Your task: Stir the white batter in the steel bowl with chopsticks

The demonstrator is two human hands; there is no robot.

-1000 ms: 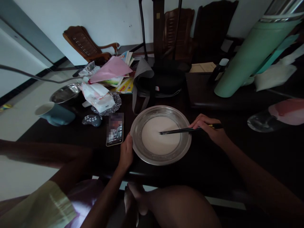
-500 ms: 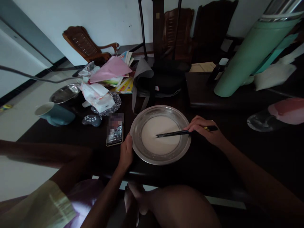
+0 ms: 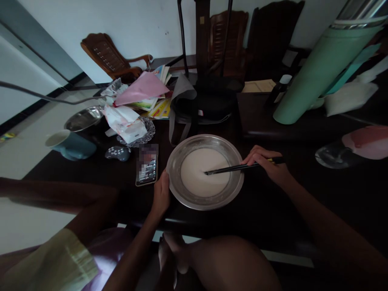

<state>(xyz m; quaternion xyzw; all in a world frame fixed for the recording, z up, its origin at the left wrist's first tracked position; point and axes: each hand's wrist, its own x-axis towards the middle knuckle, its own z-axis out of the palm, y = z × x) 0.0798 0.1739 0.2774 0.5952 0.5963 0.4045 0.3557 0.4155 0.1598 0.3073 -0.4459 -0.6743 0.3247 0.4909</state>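
A wide metal bowl [image 3: 175, 178] stands near the front edge of the dark table, with a milky white liquid [image 3: 200, 178] in it. My left hand [image 3: 161, 193] grips the bowl's left rim, thumb on the near side and the other fingers mostly hidden behind it. Black chopsticks [image 3: 227, 168] are pinched in my right hand [image 3: 264, 161] over the bowl's right rim. Their tips dip into the liquid near its middle, and their back ends show past my hand. A phone [image 3: 147, 165] with a lit screen lies just left of the bowl.
Left of the phone are a game controller [image 3: 117, 153], a blue mug [image 3: 71, 144] and another metal bowl [image 3: 84, 119]. A black bag [image 3: 206, 105] sits behind the liquid's bowl. A tall green thermos [image 3: 321, 76] rises at the right. Another person's arm [image 3: 57, 195] reaches in from the left.
My right hand with the chopsticks moved left and then back right, and the tips shifted through the liquid. My left hand and the bowl stay nearly in place.
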